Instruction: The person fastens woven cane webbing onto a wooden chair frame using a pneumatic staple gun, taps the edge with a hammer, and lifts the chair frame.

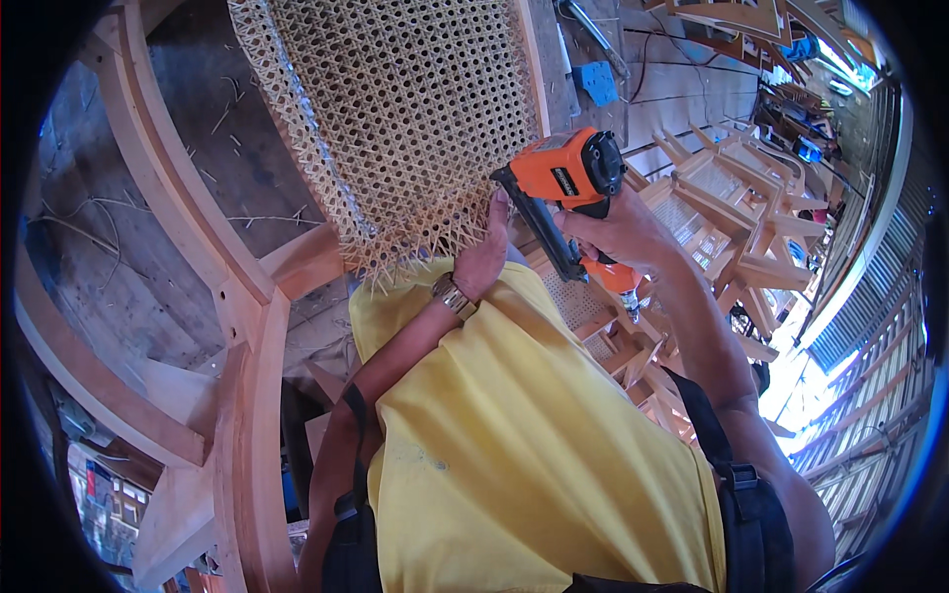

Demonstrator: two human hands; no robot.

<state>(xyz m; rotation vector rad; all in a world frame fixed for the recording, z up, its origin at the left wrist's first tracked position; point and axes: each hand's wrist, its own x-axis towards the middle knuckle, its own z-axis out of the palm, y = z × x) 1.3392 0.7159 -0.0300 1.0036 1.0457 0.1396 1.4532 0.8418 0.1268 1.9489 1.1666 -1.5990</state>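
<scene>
A pale woven cane panel (415,119) with frayed strand ends and a wooden edge fills the upper middle, close against my yellow-shirted body. My left hand (484,252), a metal watch at its wrist, grips the panel's near right edge, thumb up; its other fingers are mostly hidden. My right hand (618,227) is closed on the handle of an orange and black nail gun (563,163). The gun's nose is tilted toward the panel's right edge, just above my left thumb; I cannot tell whether it touches.
Curved wooden frames (188,217) stand at left. A blue block (595,83) and a metal bar (598,40) lie on boards at top right. Stacked wooden chair frames (741,217) crowd the right, with corrugated sheeting (870,287) beyond. Cords and cane scraps lie at left.
</scene>
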